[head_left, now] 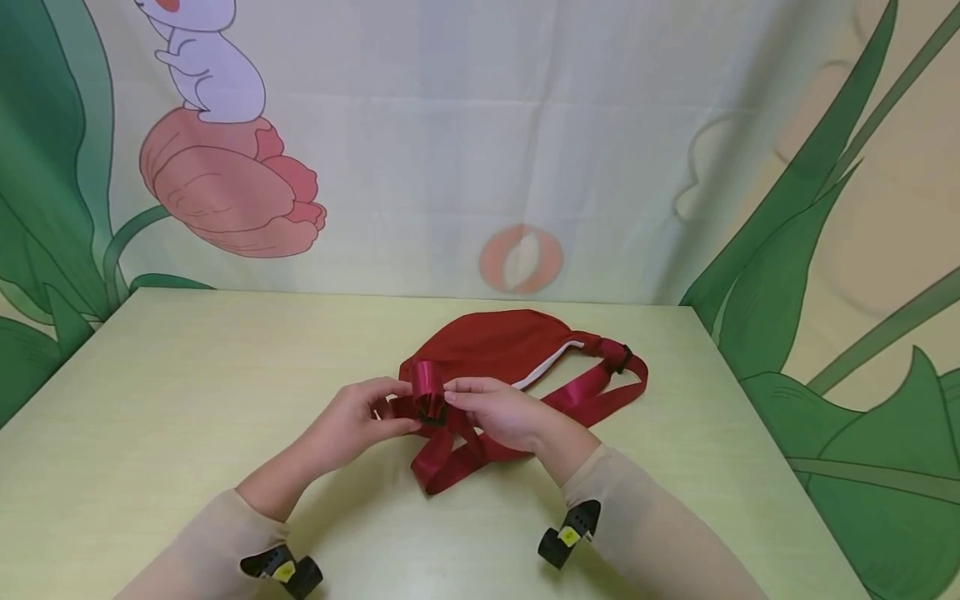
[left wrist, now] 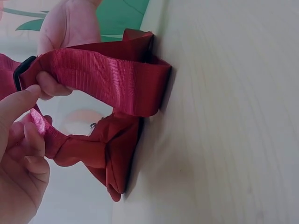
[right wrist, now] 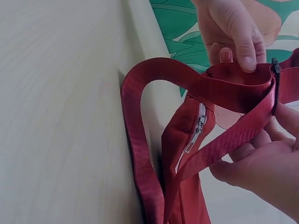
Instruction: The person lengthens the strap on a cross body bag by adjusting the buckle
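A red waist bag (head_left: 495, 342) with a white zipper lies on the table, its silver zip pull (right wrist: 200, 123) visible in the right wrist view. Its dark red webbing strap (left wrist: 103, 77) rises in loops toward the hands. The left hand (head_left: 348, 423) pinches the strap beside a black slider buckle (right wrist: 275, 86), thumb and fingers on the webbing. From the other side, the right hand (head_left: 502, 410) grips the strap near that same buckle. A short loop of webbing stands up between the two hands in the head view.
The pale wooden table (head_left: 187, 375) extends around the bag. A second black adjuster (head_left: 624, 358) sits on the strap at the bag's right end. Behind the table hangs a printed curtain (head_left: 420, 167). Each sleeve carries a small black wrist camera (head_left: 558, 546).
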Tool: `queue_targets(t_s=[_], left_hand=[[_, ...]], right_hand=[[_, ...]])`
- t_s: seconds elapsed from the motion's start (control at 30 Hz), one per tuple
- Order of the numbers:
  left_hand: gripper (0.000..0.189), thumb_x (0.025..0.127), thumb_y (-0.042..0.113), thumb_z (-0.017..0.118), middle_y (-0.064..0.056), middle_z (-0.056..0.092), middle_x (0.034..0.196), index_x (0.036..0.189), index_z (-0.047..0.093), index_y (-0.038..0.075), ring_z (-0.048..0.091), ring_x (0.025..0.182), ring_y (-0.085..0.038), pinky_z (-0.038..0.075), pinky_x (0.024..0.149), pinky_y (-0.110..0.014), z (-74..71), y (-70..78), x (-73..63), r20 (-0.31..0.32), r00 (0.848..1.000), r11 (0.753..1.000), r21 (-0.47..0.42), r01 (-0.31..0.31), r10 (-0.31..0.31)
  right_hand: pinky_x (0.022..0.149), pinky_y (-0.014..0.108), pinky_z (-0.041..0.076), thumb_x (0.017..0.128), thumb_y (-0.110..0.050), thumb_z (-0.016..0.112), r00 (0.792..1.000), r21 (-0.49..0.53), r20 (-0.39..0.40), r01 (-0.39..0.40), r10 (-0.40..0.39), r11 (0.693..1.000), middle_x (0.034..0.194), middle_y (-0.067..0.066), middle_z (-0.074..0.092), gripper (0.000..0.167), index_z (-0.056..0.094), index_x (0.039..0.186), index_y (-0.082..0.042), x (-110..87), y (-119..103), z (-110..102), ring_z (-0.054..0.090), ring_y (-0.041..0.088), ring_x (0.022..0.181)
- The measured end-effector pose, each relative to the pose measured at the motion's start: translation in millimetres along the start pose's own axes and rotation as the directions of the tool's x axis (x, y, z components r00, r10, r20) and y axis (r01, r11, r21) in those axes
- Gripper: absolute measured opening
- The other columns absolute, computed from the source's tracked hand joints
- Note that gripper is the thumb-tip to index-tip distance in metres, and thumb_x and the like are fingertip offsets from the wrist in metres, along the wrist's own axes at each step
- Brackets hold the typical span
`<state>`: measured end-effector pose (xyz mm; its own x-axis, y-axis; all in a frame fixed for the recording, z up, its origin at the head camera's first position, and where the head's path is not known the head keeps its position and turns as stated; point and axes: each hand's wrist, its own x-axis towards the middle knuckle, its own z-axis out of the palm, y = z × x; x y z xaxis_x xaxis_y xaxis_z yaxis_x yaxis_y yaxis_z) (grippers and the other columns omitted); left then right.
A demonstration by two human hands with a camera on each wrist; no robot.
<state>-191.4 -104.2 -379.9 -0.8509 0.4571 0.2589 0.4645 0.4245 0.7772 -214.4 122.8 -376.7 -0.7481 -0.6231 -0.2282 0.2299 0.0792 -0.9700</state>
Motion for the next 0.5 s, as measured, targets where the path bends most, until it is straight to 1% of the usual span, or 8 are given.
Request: queue_targets(t_s=[0.1,0.17,0.27,0.37,0.43,0.5], left_hand=[[0.037,0.076,0.008,0.076,-0.003,0.063,0.088,0.110,0.064,-0.001,0.053,0.065,-0.014,0.044,0.053,-0.023,-1.8,-1.1,0.6,0.007,1.000,1.000,0.011,0.012,-0.012],[0.036,0.076,0.007,0.076,-0.003,0.063,0.088,0.109,0.064,-0.002,0.053,0.065,-0.013,0.044,0.053,-0.023,-2.7,-1.1,0.7,0.014,1.000,1.000,0.019,0.008,-0.008],[0.037,0.076,0.007,0.076,-0.002,0.063,0.089,0.111,0.064,0.001,0.052,0.065,-0.012,0.045,0.054,-0.023,-2.8,0.6,1.9,0.028,0.999,0.999,0.032,-0.030,0.029],[0.037,0.076,0.009,0.077,0.001,0.063,0.090,0.111,0.064,0.006,0.053,0.065,-0.012,0.046,0.057,-0.024,-1.2,4.4,4.4,0.040,0.996,0.996,0.031,-0.086,0.085],[0.034,0.076,0.010,0.077,0.004,0.062,0.089,0.109,0.065,0.010,0.053,0.065,-0.012,0.047,0.058,-0.025,-0.6,7.2,6.4,0.043,0.994,0.995,0.019,-0.103,0.102],[0.030,0.077,0.010,0.076,0.005,0.062,0.087,0.105,0.066,0.011,0.053,0.065,-0.012,0.047,0.059,-0.025,-1.9,8.7,7.9,0.036,0.994,0.994,0.010,-0.105,0.104]], right_hand=[[0.091,0.034,0.040,0.098,-0.016,0.046,1.000,0.006,0.007,0.005,-0.005,1.000,0.109,0.003,0.061,0.030,0.053,0.121,0.002,0.0,0.6,-0.8,0.055,0.019,0.102],[0.091,0.034,0.040,0.098,-0.016,0.046,1.000,0.005,0.008,0.003,-0.003,1.000,0.108,0.002,0.061,0.029,0.053,0.120,0.001,0.0,0.9,-1.4,0.055,0.019,0.101],[0.093,0.035,0.040,0.098,-0.016,0.046,1.000,-0.002,0.000,0.006,-0.006,1.000,0.108,0.003,0.061,0.028,0.054,0.119,0.000,-0.5,0.2,-2.1,0.055,0.020,0.102],[0.094,0.036,0.040,0.098,-0.016,0.046,1.000,-0.008,-0.008,0.008,-0.008,1.000,0.110,0.005,0.061,0.028,0.055,0.119,0.000,0.3,-0.8,-3.2,0.055,0.021,0.104],[0.094,0.036,0.040,0.098,-0.016,0.046,1.000,-0.013,-0.006,0.011,-0.011,1.000,0.111,0.006,0.060,0.028,0.054,0.119,0.000,1.5,-2.1,-3.4,0.055,0.022,0.104],[0.094,0.036,0.041,0.098,-0.016,0.047,1.000,-0.016,-0.006,0.012,-0.012,1.000,0.112,0.007,0.060,0.028,0.054,0.120,0.000,3.1,-3.6,-3.4,0.055,0.022,0.104]])
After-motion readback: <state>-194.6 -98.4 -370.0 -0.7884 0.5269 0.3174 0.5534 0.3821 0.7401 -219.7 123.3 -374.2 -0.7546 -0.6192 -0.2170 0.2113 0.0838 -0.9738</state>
